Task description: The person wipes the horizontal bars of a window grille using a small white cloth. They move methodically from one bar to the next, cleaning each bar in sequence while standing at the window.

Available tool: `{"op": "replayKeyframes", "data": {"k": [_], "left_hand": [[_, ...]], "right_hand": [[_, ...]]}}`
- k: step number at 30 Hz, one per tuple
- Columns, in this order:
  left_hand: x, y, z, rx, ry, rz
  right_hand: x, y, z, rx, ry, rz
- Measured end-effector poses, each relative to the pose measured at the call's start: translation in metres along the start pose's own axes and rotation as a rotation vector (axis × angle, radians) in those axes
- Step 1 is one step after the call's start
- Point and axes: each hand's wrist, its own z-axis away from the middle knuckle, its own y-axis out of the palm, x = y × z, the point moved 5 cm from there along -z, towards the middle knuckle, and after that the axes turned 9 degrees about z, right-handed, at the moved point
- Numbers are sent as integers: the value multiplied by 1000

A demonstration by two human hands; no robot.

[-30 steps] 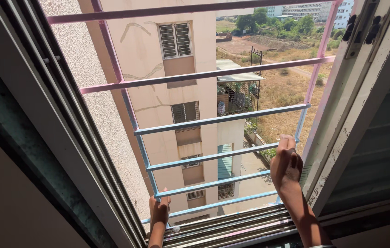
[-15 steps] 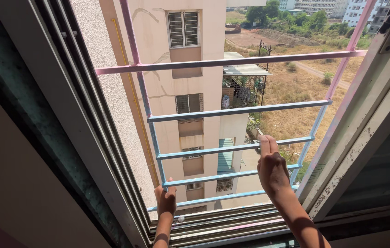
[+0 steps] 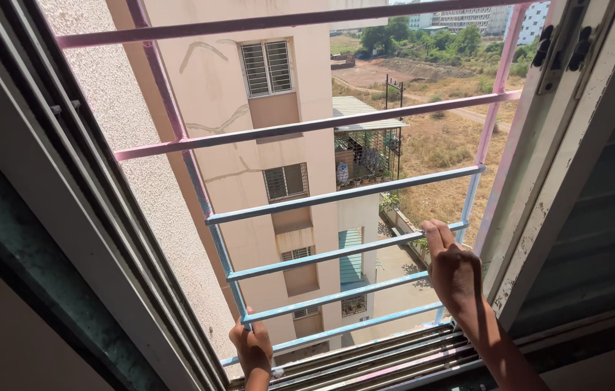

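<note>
Item, far left: I noted the window frame [image 3: 68,239], a grey multi-track aluminium jamb running diagonally down to the sill, with a rough plastered wall beyond it. Item, lower left: my left hand [image 3: 252,349] was closed around the upright post of the window grille [image 3: 344,194] near its base, fingers wrapped over the blue-painted metal, apparently for a steady hold while leaning toward the opening. Item, centre: the grille itself stood fixed outside the frame, its upper horizontal bars pink and its lower ones pale blue, evenly spaced, with a beige apartment block and a dry field visible through the gaps. Item, bottom centre: the sill tracks [image 3: 387,355], several parallel grooves smeared with pink paint; I could not tell whether anything lay in them. Item, right of centre: my right hand [image 3: 454,269] was curled over one of the lower blue bars close to the right-hand post, fingertips hooked on top, gripping the bar only, no tool in it. Item, far right: a weathered sliding sash [image 3: 575,174] with flaking white paint, pushed aside. No containers were in view.
</note>
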Motion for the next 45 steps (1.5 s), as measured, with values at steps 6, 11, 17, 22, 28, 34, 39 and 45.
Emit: {"op": "replayKeyframes", "data": {"k": [6,11,17,22,28,34,39,45], "left_hand": [[-2,0,2,-6,-110,77],[-4,0,2,-14,-91,87],[1,2,3,-30,-143,59],[5,5,2,-23,-175,72],[0,2,0,18,-119,5],[0,1,1,25,-173,72],[-8,-1,-1,24,-23,42],[-7,-1,-2,88,-81,158]], "right_hand": [[-5,-8,1,-79,52,-46],[-6,-10,-5,88,92,-74],[11,-19,-9,-9,-56,-112],[7,3,-4,216,109,-78],[8,-9,-7,102,-59,-101],[1,-16,-13,242,190,-153],[27,-3,-9,441,-40,-270],[7,-11,-7,18,68,-100]]}}
